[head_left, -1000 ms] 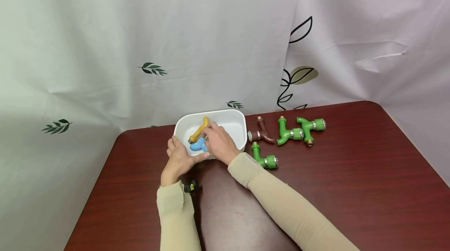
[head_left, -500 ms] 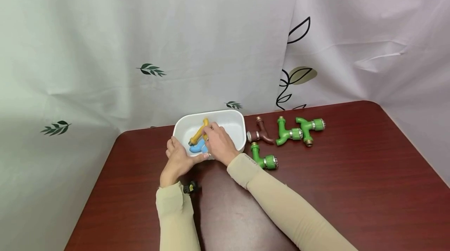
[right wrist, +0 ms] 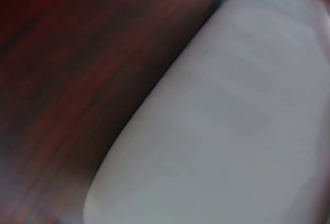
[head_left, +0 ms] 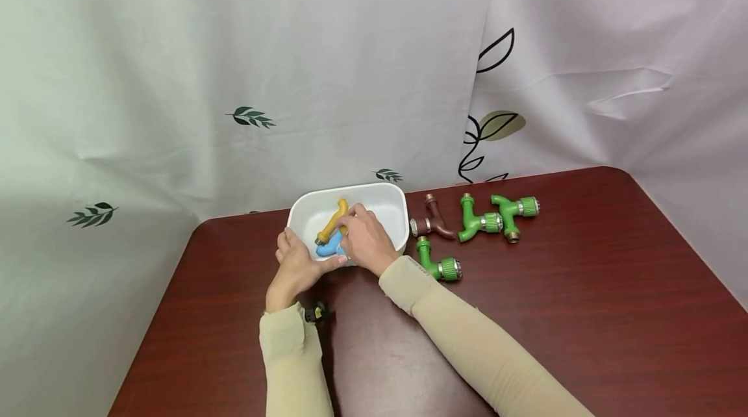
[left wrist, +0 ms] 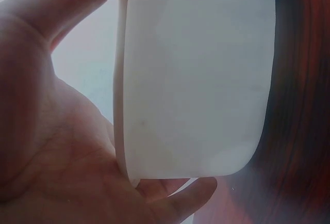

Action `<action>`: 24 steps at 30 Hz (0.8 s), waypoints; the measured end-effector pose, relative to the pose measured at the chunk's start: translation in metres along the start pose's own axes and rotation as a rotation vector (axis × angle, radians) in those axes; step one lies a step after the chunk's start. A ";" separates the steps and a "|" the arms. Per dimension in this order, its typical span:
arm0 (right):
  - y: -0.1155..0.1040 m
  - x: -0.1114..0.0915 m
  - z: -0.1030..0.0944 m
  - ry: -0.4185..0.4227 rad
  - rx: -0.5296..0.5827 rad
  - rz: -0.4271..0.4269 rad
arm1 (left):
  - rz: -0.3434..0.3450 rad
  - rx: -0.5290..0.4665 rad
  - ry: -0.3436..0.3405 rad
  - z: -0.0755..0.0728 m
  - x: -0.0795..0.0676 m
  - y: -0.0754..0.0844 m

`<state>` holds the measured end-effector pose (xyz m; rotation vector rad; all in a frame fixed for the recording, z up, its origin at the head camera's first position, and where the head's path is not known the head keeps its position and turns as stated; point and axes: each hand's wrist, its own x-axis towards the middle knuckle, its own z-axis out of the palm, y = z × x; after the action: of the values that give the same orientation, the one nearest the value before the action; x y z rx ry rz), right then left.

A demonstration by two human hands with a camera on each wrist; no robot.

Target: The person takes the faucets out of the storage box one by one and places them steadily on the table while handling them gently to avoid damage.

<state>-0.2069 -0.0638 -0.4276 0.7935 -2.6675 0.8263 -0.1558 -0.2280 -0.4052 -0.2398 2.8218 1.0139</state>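
Note:
In the head view, a white plastic tub [head_left: 386, 193] stands at the table's back edge. My left hand [head_left: 297, 269] grips its near left corner, thumb along the front rim and fingers round the left side. The left wrist view shows that hand [left wrist: 67, 146] against the tub's outer wall [left wrist: 198, 79]. Inside lie a yellow tap [head_left: 331, 225] and a blue tap [head_left: 330, 247], its right part hidden. Reaching over the front rim, my right hand [head_left: 367, 240] has curled fingers on the yellow tap, whose handle side they cover. The right wrist view mostly shows tub wall [right wrist: 216, 110].
Right of the tub lie a brown tap [head_left: 435, 222] and three green taps, one close to the tub's front right corner [head_left: 435, 264] and two farther right [head_left: 479, 222]. The dark red table [head_left: 584, 313] meets a pale curtain [head_left: 350, 79] behind.
The yellow tap has turned and shifted slightly toward me under my right fingers; a yellow bit now shows below them. My left hand keeps its place on the tub.

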 end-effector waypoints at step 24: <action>-0.001 -0.002 -0.002 0.166 0.101 0.024 | 0.006 0.020 -0.003 -0.001 -0.001 0.001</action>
<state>-0.2048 -0.0624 -0.4258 0.6842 -2.5110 0.9937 -0.1554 -0.2277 -0.4033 -0.2275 2.8302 0.9866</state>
